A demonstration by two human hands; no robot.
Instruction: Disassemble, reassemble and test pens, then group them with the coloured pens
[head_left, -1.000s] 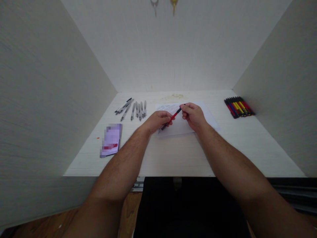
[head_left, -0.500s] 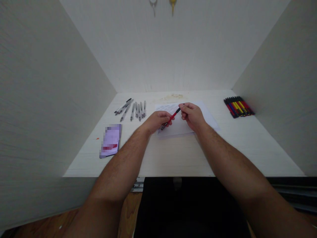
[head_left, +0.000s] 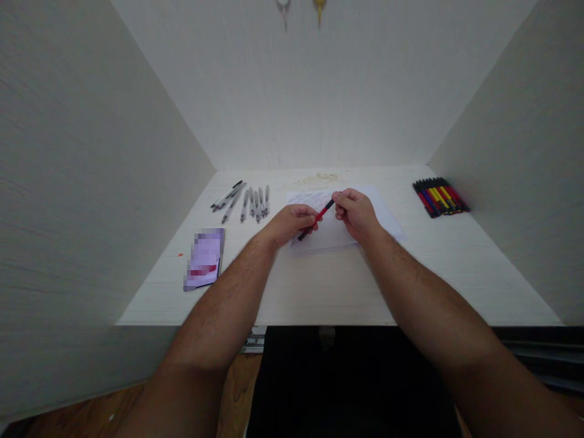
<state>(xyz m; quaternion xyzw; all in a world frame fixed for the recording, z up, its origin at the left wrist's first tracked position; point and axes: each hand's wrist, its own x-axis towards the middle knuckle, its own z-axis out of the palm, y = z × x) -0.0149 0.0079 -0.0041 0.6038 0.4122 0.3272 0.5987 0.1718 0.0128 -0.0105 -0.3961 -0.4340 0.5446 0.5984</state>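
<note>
A red and black pen slants between my two hands above white paper that has writing near its upper left. My left hand is closed around the pen's red barrel, with the dark lower end sticking out below the fingers. Fingertips of my right hand pinch the pen's black upper end.
Several clear pens lie at the back left of the white table. A phone rests at the left. Several red, yellow and blue pens with black ends lie in a row at the right, near the side wall.
The pen has turned slightly in my fingers, and its lower end now looks plain dark. Both hands have otherwise hardly moved.
</note>
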